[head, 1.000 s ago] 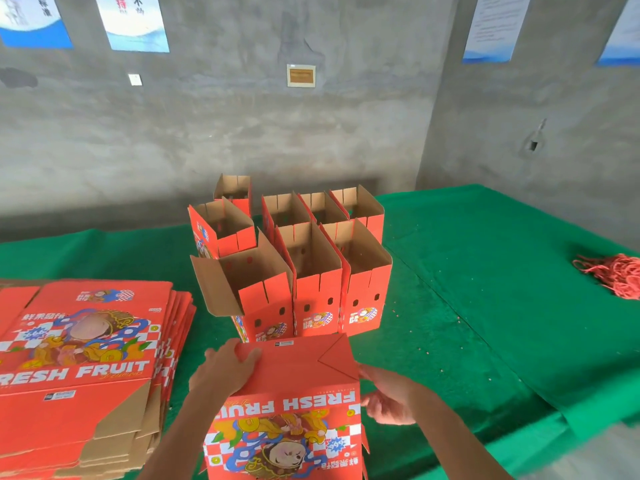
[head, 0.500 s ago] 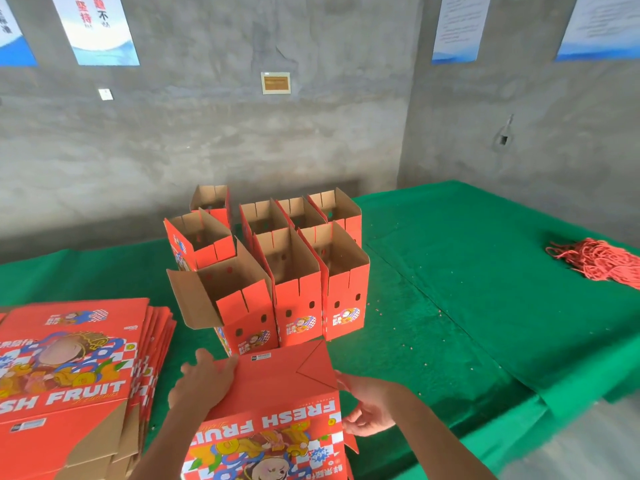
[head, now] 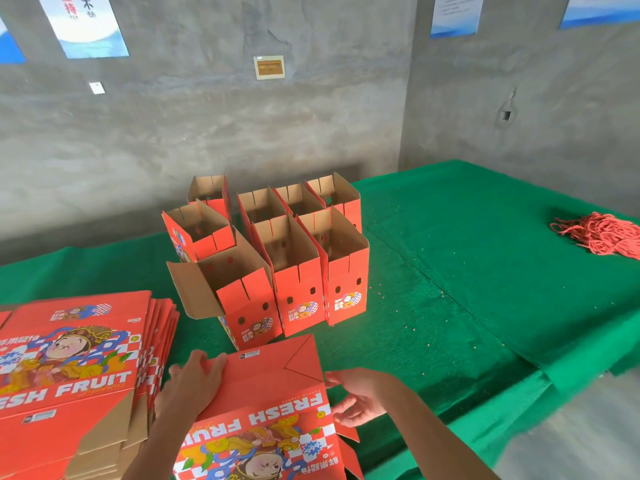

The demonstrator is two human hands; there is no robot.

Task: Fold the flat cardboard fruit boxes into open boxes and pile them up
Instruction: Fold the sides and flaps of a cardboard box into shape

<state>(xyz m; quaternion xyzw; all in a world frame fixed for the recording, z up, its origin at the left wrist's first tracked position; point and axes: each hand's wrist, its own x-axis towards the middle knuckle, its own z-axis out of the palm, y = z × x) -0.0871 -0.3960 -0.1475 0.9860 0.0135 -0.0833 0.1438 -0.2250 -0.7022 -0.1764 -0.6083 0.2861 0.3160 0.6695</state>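
A single head-worn wide-angle camera looked forward and down from the near edge of the green table [head: 485, 271]. The hands sat close at the bottom centre of the frame, folded boxes [head: 304, 271] stood mid-frame, and the grey wall [head: 242, 133] filled the upper half. Edges bowed noticeably.

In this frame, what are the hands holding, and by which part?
Both hold one flat cardboard box. The left hand lies over its far left edge; the right hand grips its right edge, fingers curled beneath.
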